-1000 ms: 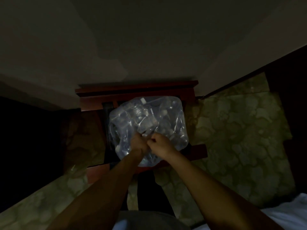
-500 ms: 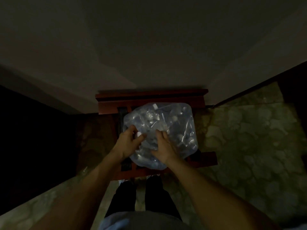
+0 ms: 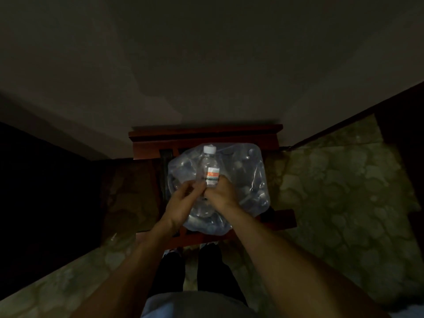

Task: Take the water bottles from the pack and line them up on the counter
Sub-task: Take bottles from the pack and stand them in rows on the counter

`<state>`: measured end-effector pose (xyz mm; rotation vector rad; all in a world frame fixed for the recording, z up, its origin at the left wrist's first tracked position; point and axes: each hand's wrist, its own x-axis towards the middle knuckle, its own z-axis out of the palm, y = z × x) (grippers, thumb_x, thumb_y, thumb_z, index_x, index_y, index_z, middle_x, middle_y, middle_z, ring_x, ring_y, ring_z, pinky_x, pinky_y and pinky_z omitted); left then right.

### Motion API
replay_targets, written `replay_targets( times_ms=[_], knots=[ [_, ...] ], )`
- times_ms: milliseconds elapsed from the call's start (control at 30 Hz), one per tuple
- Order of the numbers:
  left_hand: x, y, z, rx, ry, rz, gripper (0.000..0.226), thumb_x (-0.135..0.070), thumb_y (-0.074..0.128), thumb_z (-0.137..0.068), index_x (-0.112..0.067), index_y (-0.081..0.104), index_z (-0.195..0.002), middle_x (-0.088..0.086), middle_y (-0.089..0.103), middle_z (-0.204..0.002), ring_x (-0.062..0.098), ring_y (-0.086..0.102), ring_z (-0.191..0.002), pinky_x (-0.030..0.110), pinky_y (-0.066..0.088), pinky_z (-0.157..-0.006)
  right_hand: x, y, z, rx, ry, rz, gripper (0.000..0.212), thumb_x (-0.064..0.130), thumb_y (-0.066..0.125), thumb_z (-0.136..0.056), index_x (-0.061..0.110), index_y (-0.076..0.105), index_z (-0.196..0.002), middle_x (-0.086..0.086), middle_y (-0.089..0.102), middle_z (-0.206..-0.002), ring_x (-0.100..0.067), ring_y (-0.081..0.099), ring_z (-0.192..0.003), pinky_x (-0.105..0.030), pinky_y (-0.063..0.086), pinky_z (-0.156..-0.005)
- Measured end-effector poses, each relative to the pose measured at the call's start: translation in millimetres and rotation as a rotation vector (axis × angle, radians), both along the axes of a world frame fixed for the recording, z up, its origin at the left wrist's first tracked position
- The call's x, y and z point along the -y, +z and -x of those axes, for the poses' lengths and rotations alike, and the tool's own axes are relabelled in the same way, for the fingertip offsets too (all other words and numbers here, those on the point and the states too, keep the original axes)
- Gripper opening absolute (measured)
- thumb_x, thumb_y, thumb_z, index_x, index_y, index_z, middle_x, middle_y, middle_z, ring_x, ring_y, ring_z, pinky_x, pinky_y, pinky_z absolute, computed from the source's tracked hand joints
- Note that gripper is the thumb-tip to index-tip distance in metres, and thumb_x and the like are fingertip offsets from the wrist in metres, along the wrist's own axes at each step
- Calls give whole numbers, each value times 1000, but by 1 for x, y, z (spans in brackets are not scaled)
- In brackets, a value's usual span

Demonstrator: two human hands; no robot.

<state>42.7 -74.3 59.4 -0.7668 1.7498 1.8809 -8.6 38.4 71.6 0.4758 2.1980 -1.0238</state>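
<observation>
Clear plastic catches what little light there is as a person's right hand [image 3: 221, 193] curls round the lower half of a small water bottle [image 3: 207, 167], fingers wrapped just below its orange-and-white label [image 3: 212, 176]. The left hand [image 3: 183, 200] closes on the same bottle from the other side, its fingertips pinching the lower body. The bottle stands nearly upright above the shrink-wrapped pack [image 3: 243, 180], white cap [image 3: 209, 149] on top and tilted slightly away from the camera, its base hidden between the two hands.

The pack, its film slack and crinkled over the remaining bottles, rests on a dark reddish wooden stand [image 3: 206, 134] against the wall, with pale patterned floor [image 3: 332, 191] to the right. No counter can be made out in the gloom.

Judging by its size, the bottle should be light enough for one hand, though its thin wall will likely dent under a hard squeeze and the smooth plastic may slip. The labelled waist looks the surest hold. The loose film could snag the base as it comes free.
</observation>
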Motion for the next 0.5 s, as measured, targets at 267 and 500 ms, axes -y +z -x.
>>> replay_targets(
  times_ms=[267, 500],
  knots=[
    [32, -16, -9, 158, 297, -30, 44, -42, 71, -84, -15, 61, -118, 12, 72, -108, 28, 71, -97, 51, 58, -86, 1, -17, -10, 156, 22, 329, 16, 12, 53, -96, 9, 68, -101, -12, 71, -93, -12, 62, -67, -17, 49, -53],
    [50, -22, -14, 157, 297, -127, 52, -46, 72, -79, -23, 60, -123, 6, 71, -116, 27, 72, -102, 50, 59, -84, -12, -72, -11, 125, 9, -174, 27, 12, 53, -93, 1, 68, -113, -22, 67, -113, -36, 62, -110, -42, 49, -97]
  ],
)
